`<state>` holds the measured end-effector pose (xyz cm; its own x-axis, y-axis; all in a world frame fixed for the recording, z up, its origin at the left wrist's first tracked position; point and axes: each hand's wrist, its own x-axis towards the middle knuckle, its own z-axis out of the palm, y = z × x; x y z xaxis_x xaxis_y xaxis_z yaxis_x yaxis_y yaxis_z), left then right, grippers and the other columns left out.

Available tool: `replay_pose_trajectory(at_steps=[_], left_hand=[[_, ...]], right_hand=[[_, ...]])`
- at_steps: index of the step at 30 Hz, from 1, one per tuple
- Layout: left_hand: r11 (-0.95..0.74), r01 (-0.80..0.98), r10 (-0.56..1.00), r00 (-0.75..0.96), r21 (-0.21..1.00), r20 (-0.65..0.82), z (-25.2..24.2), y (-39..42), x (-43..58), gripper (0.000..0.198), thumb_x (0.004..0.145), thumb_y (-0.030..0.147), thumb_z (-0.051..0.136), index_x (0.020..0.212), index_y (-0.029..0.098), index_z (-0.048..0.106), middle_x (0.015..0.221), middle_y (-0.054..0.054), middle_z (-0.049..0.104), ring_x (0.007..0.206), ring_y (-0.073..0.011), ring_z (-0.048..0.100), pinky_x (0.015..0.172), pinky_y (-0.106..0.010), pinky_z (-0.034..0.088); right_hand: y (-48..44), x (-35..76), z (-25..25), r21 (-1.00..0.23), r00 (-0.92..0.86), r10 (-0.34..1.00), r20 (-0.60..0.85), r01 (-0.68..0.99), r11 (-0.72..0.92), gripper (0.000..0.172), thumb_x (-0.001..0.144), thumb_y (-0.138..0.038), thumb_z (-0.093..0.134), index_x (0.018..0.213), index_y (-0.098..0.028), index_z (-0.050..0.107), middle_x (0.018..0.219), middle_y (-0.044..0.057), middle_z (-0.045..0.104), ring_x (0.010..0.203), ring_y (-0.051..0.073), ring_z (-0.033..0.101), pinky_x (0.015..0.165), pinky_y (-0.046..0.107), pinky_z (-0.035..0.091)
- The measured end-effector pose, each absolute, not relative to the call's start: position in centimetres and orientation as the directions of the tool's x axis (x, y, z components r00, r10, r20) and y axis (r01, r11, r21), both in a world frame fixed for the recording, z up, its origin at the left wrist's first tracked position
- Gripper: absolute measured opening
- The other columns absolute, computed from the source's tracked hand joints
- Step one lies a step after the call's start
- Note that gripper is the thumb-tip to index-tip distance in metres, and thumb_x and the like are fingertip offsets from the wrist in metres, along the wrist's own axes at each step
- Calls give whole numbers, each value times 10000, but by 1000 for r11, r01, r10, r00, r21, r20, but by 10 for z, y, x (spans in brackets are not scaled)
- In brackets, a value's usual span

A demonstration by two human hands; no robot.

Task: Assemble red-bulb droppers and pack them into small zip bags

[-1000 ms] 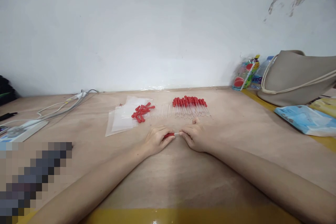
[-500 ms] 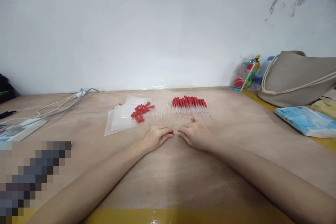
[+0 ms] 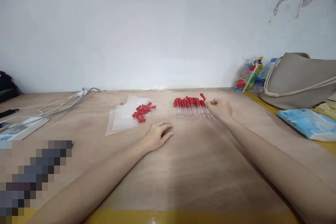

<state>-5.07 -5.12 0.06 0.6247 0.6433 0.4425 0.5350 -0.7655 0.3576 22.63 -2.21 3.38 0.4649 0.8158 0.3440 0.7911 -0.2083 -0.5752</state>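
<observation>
At the right end of a row of glass droppers (image 3: 187,103) with red rubber bulbs, my right hand (image 3: 219,109) pinches one more dropper (image 3: 202,96). Its red bulb pokes out beyond my fingertips, tilted up to the left; its tube is mostly hidden. My left hand (image 3: 157,135) rests on the table with thumb and fingers apart, nothing between them. Beyond it, loose red rubber bulbs (image 3: 143,111) lie heaped on flat clear plastic bags (image 3: 122,120). Bare glass tubes (image 3: 163,111) lie side by side between the bulbs and the finished-looking row.
Cables (image 3: 67,106) and a white power strip (image 3: 28,127) occupy the left side. On the right are a grey bag (image 3: 299,80), drink bottles (image 3: 246,77) and a blue tissue pack (image 3: 307,123). A white wall (image 3: 157,35) closes off the back.
My right hand has moved right and away from me with the dropper, from my left hand to the row's end. My left hand has let go of the red bulb and opened.
</observation>
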Motion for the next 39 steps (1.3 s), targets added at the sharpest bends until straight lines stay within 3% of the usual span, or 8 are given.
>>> replay_pose_trajectory(at_steps=[6,17,20,24,27,30,34,39], left_hand=[[-750,550,662,635,368,398,-1,-51,-51,273,838,279,488,1058,166,604,1090,-76,623,1007,-175,572,895,-323,446],[-767,538,641,645,349,416,-1,-50,-50,269,841,279,481,1039,163,621,1073,-76,634,999,-176,579,895,-330,452],[-774,532,633,649,343,422,-1,-50,-50,265,839,277,483,1034,164,623,1064,-77,637,998,-179,579,894,-335,452],[-781,525,624,651,338,432,-2,-50,-50,258,840,272,484,1034,173,621,1055,-69,640,999,-178,579,894,-331,451],[-790,511,613,656,338,441,0,-50,-50,252,841,257,482,1041,181,615,1051,-62,640,1006,-175,573,897,-325,447],[-802,485,598,668,350,444,1,-51,-49,247,847,235,468,1042,182,610,1049,-54,639,1017,-169,564,904,-317,439],[-796,490,604,672,355,428,2,-52,-50,248,848,235,468,1041,172,609,1058,-59,631,1025,-167,554,909,-310,429],[-762,581,638,597,286,486,0,-53,-60,211,825,263,499,976,195,630,1016,-58,624,929,-180,566,846,-337,436]], right_hand=[[9,233,12,-578,601,755,263,725,-375,288,694,-467,514,747,-227,664,793,81,658,817,250,575,774,400,320],[8,227,1,-539,546,779,310,776,-329,293,737,-445,465,743,-219,650,776,64,655,800,242,557,799,427,271],[0,213,3,-511,440,769,464,842,-173,253,775,-365,438,735,-212,637,775,48,652,788,222,539,788,415,264],[-14,176,4,-281,0,771,637,931,233,270,818,-354,436,772,-199,652,820,71,651,828,219,505,779,393,272],[-18,148,1,-87,-289,721,629,896,436,323,839,-430,427,964,-221,638,1022,85,622,955,239,473,855,435,238],[-14,134,-4,12,-408,723,558,875,485,430,872,-483,323,1147,-234,540,1234,75,518,1119,258,400,947,495,145],[-10,133,-6,24,-465,751,468,857,515,459,895,-478,241,1181,-241,511,1280,45,486,1190,252,367,989,528,66],[-32,145,-2,-40,-513,705,489,795,606,372,902,-408,298,1101,-235,560,1151,47,575,1169,220,403,1007,513,75]])
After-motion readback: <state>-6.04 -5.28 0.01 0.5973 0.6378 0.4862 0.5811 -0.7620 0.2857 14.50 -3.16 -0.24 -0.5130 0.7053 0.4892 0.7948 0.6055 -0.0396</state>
